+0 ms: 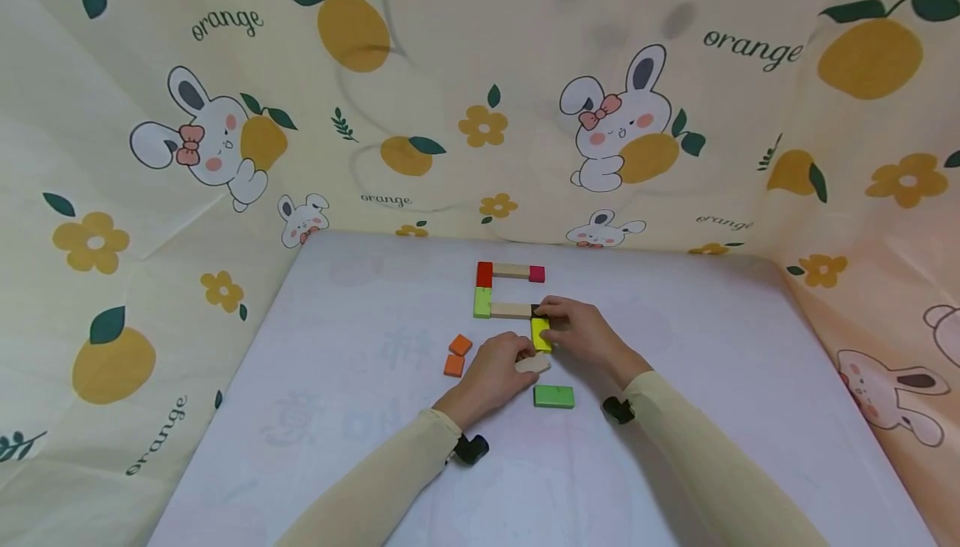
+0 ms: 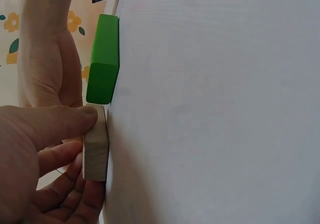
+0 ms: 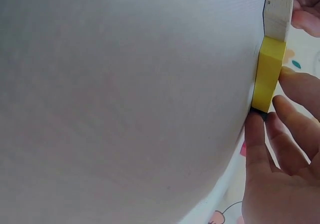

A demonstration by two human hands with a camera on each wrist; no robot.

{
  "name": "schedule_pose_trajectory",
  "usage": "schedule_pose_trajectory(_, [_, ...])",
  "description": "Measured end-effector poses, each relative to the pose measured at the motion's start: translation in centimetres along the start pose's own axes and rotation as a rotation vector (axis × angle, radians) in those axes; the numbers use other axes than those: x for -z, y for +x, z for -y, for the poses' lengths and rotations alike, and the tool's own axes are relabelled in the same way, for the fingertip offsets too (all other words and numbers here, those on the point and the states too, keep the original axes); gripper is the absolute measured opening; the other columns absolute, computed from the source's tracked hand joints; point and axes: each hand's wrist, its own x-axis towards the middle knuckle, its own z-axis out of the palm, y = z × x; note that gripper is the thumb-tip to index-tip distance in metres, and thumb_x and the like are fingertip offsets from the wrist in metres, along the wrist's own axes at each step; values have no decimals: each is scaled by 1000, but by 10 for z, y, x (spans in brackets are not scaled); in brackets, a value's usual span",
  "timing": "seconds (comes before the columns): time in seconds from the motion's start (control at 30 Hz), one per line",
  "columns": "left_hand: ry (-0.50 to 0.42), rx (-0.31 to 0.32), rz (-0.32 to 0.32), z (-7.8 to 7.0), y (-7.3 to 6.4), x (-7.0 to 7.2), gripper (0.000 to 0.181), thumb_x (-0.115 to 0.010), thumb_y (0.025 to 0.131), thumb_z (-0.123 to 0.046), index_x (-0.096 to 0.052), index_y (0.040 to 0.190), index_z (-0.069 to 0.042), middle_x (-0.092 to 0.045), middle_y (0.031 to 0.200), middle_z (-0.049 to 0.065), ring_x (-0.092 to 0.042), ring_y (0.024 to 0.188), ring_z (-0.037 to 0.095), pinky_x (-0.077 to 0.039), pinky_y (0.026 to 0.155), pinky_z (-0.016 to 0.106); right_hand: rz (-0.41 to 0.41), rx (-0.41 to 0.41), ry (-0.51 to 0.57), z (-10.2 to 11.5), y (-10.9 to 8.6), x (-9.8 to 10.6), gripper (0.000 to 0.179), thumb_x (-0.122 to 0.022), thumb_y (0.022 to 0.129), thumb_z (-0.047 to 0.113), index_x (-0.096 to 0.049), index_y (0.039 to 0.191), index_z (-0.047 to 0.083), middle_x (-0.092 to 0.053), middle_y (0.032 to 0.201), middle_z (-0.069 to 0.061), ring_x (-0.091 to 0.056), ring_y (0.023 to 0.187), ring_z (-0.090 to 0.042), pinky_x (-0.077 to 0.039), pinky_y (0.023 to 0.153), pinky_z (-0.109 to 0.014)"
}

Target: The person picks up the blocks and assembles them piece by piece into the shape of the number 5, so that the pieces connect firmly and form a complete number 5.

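My left hand (image 1: 491,370) pinches a plain wooden block (image 2: 96,151) between thumb and fingers, low over the table. One end of it lies right at the near end of a yellow block (image 3: 269,74). My right hand (image 1: 588,332) is at the yellow block's other end, its thumb at the block's side and its extended fingertips by a small black block (image 1: 535,311). That black block, mostly hidden by fingers, joins the end of another wooden strip (image 1: 511,311). A green block (image 1: 553,397) lies on the near side of the left hand's block.
The strip continues to a light-green block (image 1: 482,303), a red block (image 1: 484,274), a wooden strip (image 1: 511,270) and a pinkish-red cube (image 1: 537,274). Two orange blocks (image 1: 453,365) lie left of my left hand. A printed cloth (image 1: 480,172) stands round the white table (image 1: 360,447).
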Motion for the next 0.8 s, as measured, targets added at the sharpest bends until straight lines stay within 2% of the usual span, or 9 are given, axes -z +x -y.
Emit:
schedule_pose_trajectory(0.4, [0,-3,-8,0,2,-3,30,-88,94,-25,-79,119,-12,-64,99,-5,-56,88,12,-51,81,28,4,-12,15,0,0,1,42,-81,99,12,-74,140,11,-60,153,-12,-58,137,-35,-43,118,-56])
schedule_pose_trajectory(0.8, [0,-3,-12,0,2,-4,29,-88,95,-26,-79,118,-12,-63,98,-5,-56,88,12,-50,81,27,6,-31,20,-1,0,1,44,-81,99,13,-72,142,11,-59,155,-13,-57,139,-36,-44,118,-55])
